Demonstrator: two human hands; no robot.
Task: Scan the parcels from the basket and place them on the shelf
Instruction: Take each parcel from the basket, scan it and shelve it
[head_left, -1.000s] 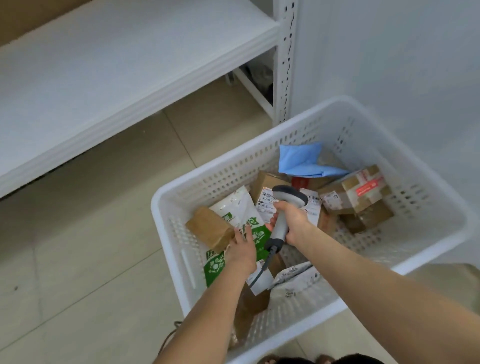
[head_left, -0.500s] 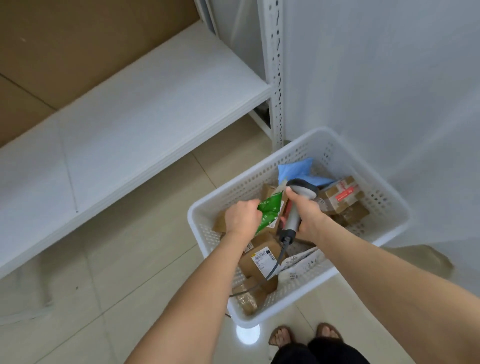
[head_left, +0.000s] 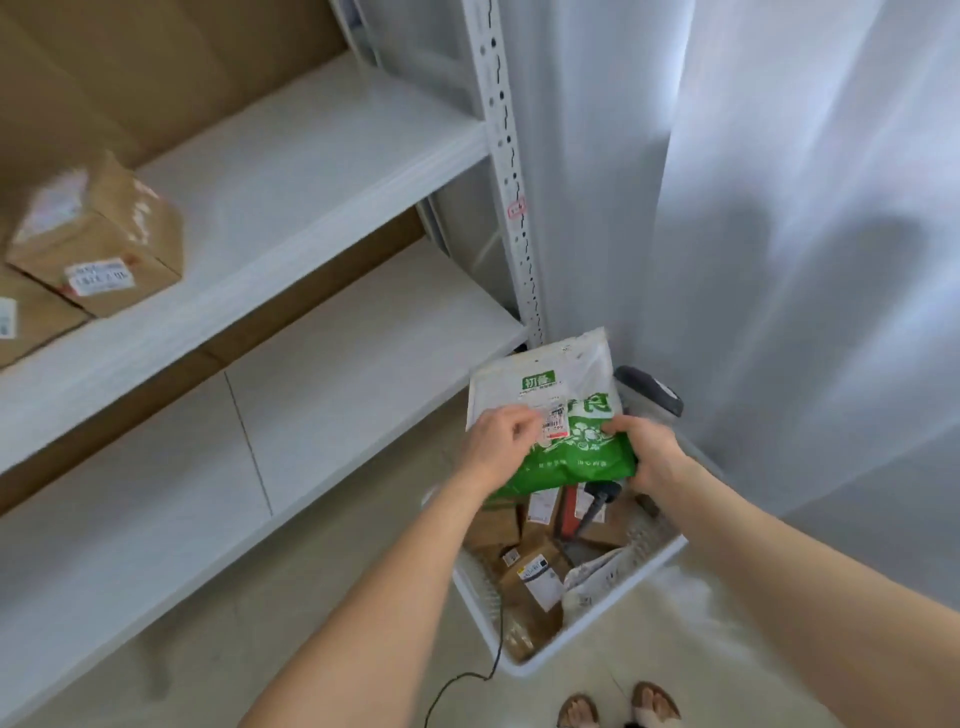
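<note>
**Head view: green-and-white bag held over the basket**

The green-and-white mailer bag (head_left: 558, 415) is held above the basket (head_left: 597, 631), long axis running away from the person, white end pointing to the shelf post (head_left: 511, 182). The left hand (head_left: 496, 441) pinches its left edge; the right hand (head_left: 652, 454) grips both its green end and the scanner (head_left: 649, 389). Brown parcels (head_left: 530, 569) lie in the basket; a box (head_left: 98, 239) sits by the upper shelf's (head_left: 291, 171) left edge.

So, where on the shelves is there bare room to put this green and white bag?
The upper shelf is bare from the cardboard boxes at its left to the white upright post. The lower shelf shows nothing on it. The basket below is crowded with parcels.
</note>
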